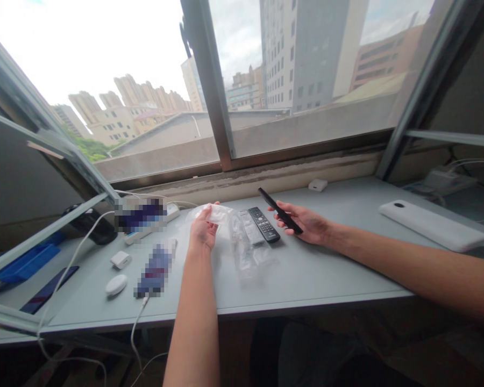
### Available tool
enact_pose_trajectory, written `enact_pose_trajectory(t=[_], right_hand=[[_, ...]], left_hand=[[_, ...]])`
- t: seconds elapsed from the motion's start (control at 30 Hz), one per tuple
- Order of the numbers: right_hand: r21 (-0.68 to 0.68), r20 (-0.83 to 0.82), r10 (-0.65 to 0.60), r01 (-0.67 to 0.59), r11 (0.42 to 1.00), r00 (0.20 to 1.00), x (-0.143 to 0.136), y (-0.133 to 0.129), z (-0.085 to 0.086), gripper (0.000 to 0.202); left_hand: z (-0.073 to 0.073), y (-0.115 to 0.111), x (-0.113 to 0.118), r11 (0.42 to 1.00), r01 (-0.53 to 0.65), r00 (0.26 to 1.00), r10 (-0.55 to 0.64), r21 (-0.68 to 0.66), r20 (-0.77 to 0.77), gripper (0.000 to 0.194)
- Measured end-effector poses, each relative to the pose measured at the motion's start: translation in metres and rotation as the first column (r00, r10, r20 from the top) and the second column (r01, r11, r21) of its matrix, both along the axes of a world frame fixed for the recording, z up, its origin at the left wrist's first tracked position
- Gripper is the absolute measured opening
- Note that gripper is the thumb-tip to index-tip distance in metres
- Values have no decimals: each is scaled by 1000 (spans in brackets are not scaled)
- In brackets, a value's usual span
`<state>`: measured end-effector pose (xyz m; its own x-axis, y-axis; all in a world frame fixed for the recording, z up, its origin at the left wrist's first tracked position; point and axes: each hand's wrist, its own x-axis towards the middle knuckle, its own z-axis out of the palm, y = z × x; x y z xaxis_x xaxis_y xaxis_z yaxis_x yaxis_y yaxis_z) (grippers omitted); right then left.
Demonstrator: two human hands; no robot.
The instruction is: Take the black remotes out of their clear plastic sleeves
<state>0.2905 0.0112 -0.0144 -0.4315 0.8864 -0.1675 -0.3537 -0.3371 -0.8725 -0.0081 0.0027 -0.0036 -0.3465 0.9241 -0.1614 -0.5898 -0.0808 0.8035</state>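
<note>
"Pale grey-blue bench [306, 275], bright metal-framed window [145, 59] behind its far edge. What are you holding?"

"My left hand [203, 232] pinches a crumpled, clear plastic bag [244, 263]. My right hand [310, 224] grips a slim, black, bar-shaped device [281, 211], tilted above the middle of the bench, seen nearly edge-on."

"What could go wrong?"

"The device's upper end juts well past my fingers, so a loosened thumb could let it tip and drop. The bag trails toward the bench's near edge; a hard tug might drag the long black remote with small buttons [263, 223] lying just beside it."

"And your pinch?"

"Thin, slick plastic could slip out. I cannot tell how firmly I have it."
</note>
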Motion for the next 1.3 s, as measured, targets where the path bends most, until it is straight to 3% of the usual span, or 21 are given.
enact_pose_trajectory(t=[0.13, 0.33, 0.53, 0.7, 0.8, 0.93, 1.1, 1.3], right_hand=[[6, 30, -55, 55, 998, 998, 0, 3, -3, 5], [6, 12, 14, -14, 1000, 1000, -3, 4, -7, 10], [25, 61, -21, 19, 999, 998, -2, 5, -6, 2], [-10, 37, -15, 15, 1000, 999, -1, 4, -5, 28], [-30, 11, -17, 17, 999, 1000, -1, 3, -4, 33], [-3, -41, -17, 17, 1000, 999, 1, 1, -3, 24], [30, -5, 68, -68, 997, 998, 1, 2, -6, 3], [5, 41, -62, 61, 998, 997, -4, 1, -3, 8]], left_hand=[[1, -1, 1, 1000, -5, 1000, 5, -8, 0, 15], [1, -1, 1, 1000, -4, 1000, 4, -2, 13, 18], [0, 0, 1, 1000, -4, 1000, 4, -2, 8, 17], [2, -1, 1, 1000, 6, 1000, -6, -13, 7, 17], [2, -1, 1, 1000, 2, 1000, -2, -9, 6, 16], [1, -1, 1, 1000, 0, 1000, 0, -9, 13, 19], [1, -1, 2, 1000, 7, 1000, -7, -23, 3, 21], [0, -1, 1, 1000, 10, 1000, -10, -19, 7, 25]])
